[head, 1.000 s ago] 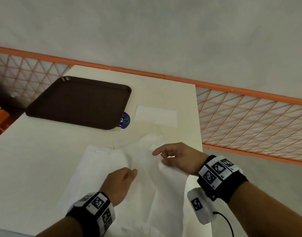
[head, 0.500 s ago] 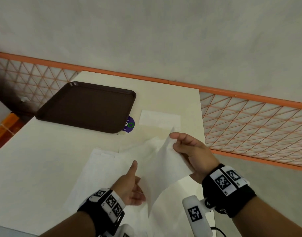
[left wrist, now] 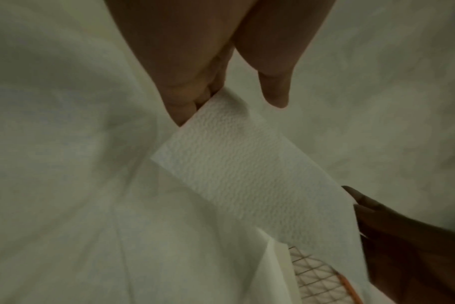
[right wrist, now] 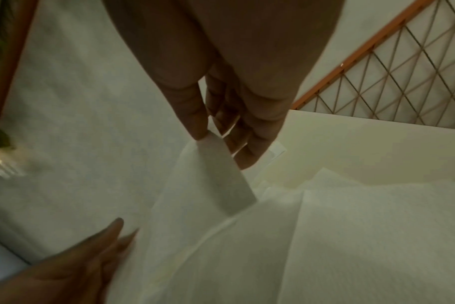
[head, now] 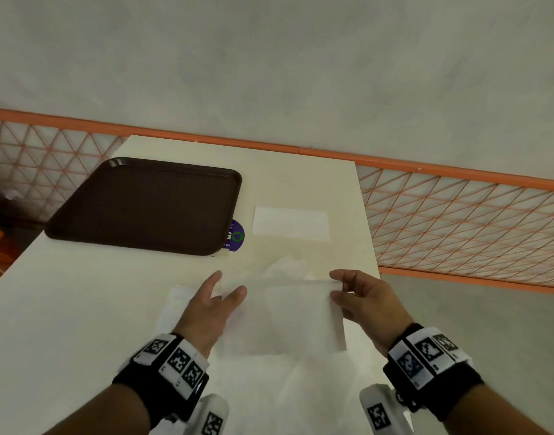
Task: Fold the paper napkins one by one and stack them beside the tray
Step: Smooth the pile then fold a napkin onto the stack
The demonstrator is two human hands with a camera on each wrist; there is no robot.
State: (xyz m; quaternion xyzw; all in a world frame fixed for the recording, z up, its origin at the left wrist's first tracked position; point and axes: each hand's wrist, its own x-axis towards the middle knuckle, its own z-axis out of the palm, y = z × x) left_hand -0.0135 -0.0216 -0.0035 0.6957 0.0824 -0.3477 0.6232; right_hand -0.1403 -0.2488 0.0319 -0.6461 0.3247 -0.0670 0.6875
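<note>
I hold a white paper napkin (head: 285, 315) spread flat between both hands, just above a loose pile of unfolded napkins (head: 181, 306) on the table. My left hand (head: 227, 287) pinches its top left corner and my right hand (head: 335, 287) pinches its top right corner. The left wrist view shows the embossed napkin (left wrist: 242, 164) running from my left fingers (left wrist: 182, 102) to my right hand (left wrist: 390, 236). From the right wrist, my right fingertips (right wrist: 198, 131) nip the napkin's edge (right wrist: 208, 185). One folded napkin (head: 290, 222) lies right of the brown tray (head: 144, 205).
The cream table (head: 81, 293) ends close to my right hand, with an orange lattice railing (head: 457, 221) beyond it. A purple round sticker (head: 235, 235) peeks out at the tray's near right corner. Grey floor lies behind the table.
My right hand had the napkin lifted by one corner; now my left hand has taken the other corner. The hands have moved apart and the sheet is stretched flat.
</note>
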